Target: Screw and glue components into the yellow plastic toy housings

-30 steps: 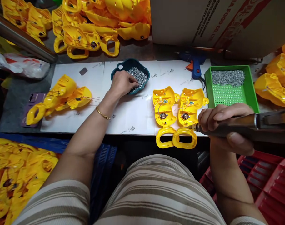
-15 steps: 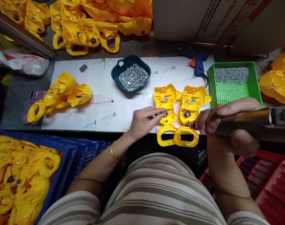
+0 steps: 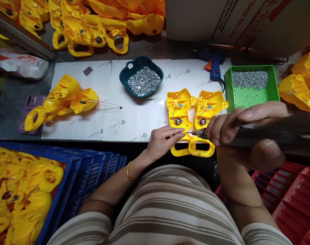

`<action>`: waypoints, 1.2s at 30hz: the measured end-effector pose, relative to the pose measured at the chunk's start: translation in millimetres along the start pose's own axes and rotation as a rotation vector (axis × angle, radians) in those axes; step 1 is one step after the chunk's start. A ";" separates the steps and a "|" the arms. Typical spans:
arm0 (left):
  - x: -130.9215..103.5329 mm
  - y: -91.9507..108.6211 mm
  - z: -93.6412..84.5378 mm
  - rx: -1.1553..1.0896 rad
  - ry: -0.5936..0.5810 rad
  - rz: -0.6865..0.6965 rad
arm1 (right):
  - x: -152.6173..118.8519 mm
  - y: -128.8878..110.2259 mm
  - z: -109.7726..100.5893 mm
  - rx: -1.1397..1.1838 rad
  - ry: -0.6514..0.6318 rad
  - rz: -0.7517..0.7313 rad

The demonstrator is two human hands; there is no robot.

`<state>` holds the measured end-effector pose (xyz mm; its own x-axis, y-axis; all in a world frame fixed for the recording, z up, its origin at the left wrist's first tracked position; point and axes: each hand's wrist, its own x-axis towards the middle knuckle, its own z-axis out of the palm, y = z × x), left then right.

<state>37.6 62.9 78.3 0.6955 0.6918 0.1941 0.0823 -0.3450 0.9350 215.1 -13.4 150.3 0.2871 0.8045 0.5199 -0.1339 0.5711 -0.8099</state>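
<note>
Our left hand [image 3: 161, 141] pinches something too small to tell; our right hand [image 3: 243, 127] grips the dark driver [image 3: 267, 131].

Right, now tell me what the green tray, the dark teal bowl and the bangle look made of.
Green tray: likely plastic, semi-glossy, by its moulded grid floor. Dark teal bowl: probably smooth plastic, by its moulded hole. Bangle: seemingly polished metal, from its golden glint.
</note>
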 end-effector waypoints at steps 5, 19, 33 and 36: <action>-8.1 3.2 10.4 -0.133 0.050 -0.155 | -0.1 -2.4 7.3 0.020 0.025 -0.034; -12.4 -2.0 8.4 0.023 0.028 0.009 | -1.7 -0.7 24.5 0.031 0.207 -0.063; -14.3 0.3 11.8 0.063 -0.009 0.016 | -2.7 6.6 18.5 -0.017 0.149 -0.061; -14.4 -0.4 11.8 0.078 -0.030 0.025 | -3.5 5.6 18.1 -0.035 0.132 -0.019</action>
<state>35.9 45.6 71.7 0.7193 0.6633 0.2067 0.1194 -0.4112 0.9037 196.2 -10.0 148.9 0.4121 0.7636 0.4970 -0.0950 0.5785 -0.8101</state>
